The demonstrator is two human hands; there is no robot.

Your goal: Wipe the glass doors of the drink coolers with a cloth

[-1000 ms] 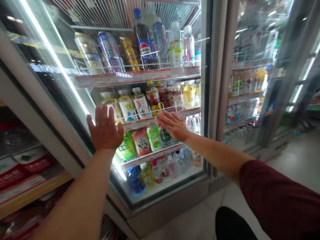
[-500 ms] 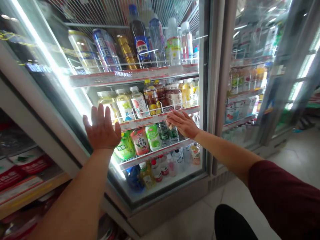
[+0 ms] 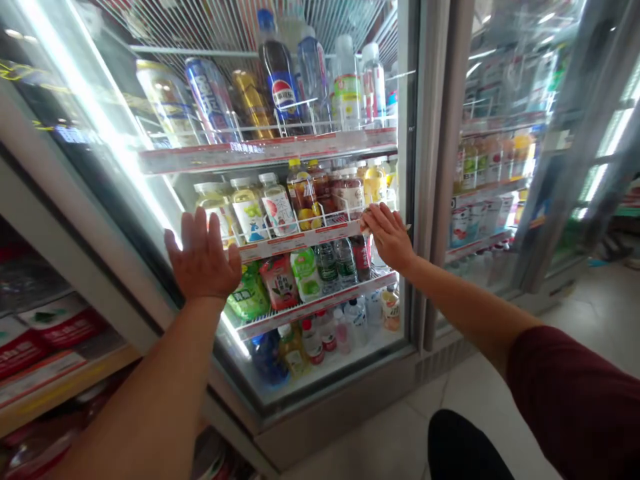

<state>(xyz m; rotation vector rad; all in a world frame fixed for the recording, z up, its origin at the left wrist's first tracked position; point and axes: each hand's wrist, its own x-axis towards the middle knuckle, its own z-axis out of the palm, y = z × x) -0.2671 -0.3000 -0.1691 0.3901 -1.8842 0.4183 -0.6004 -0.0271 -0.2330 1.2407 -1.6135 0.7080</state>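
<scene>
My left hand (image 3: pixel 203 257) lies flat with spread fingers on the glass door (image 3: pixel 320 380) of a drinks fridge, near its left edge. Against the same glass, further right, my right hand (image 3: pixel 390 237) presses a small crumpled pale cloth (image 3: pixel 367 220). Most of the cloth is hidden under the palm and fingers. Behind the glass, close to my left hand, stand bottles with pale labels (image 3: pixel 249 210). A dark cola bottle (image 3: pixel 363 257) shows just below and left of my right hand.
Fridge shelves (image 3: pixel 270 157) hold cans, bottles and green and red drink packs (image 3: pixel 277 280). A metal frame (image 3: pixel 435 167) separates a second glass-fronted fridge (image 3: pixel 495 160) at right. Stocked shelving (image 3: pixel 65 387) stands at left. My dark-clad knee (image 3: pixel 465 447) is above the tiled floor.
My right hand has slid right and slightly up across the glass with the cloth, uncovering the cola bottle behind. My left hand has stayed in place.
</scene>
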